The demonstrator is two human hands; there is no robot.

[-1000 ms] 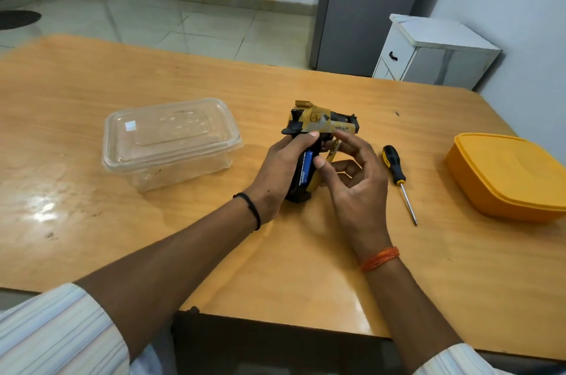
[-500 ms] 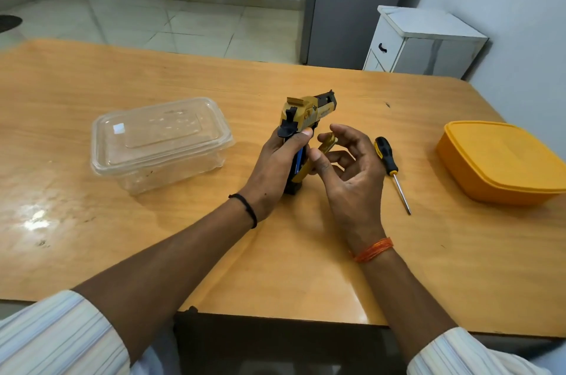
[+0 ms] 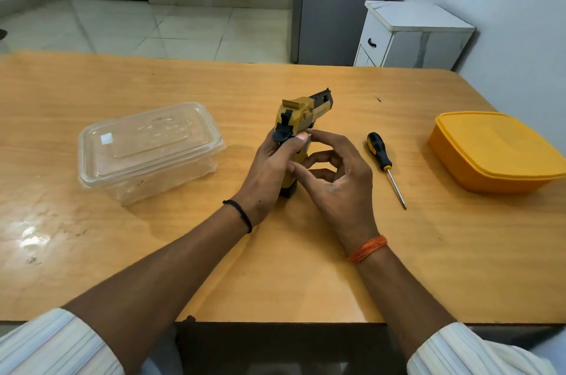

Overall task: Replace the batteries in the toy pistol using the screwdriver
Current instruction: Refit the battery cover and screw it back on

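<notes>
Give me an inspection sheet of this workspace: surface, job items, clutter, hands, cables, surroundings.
Surface: wooden table, glossy, glare patch near the left edge.
Job's things: toy pistol held upright, grip base on the table; screwdriver lying flat to its right, untouched.
Clutter: clear lidded box on the left; yellow lidded box on the right.
Hands: left hand grips the pistol; right hand has its fingers at the grip's side.
Cables: nothing seen.
Surroundings: white cabinet, tiled floor.

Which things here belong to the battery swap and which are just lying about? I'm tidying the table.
In use:
toy pistol, gripped by the left hand
right hand, its fingers on the grip
screwdriver, on the table

Lying about:
clear lidded box
yellow lidded box
</notes>
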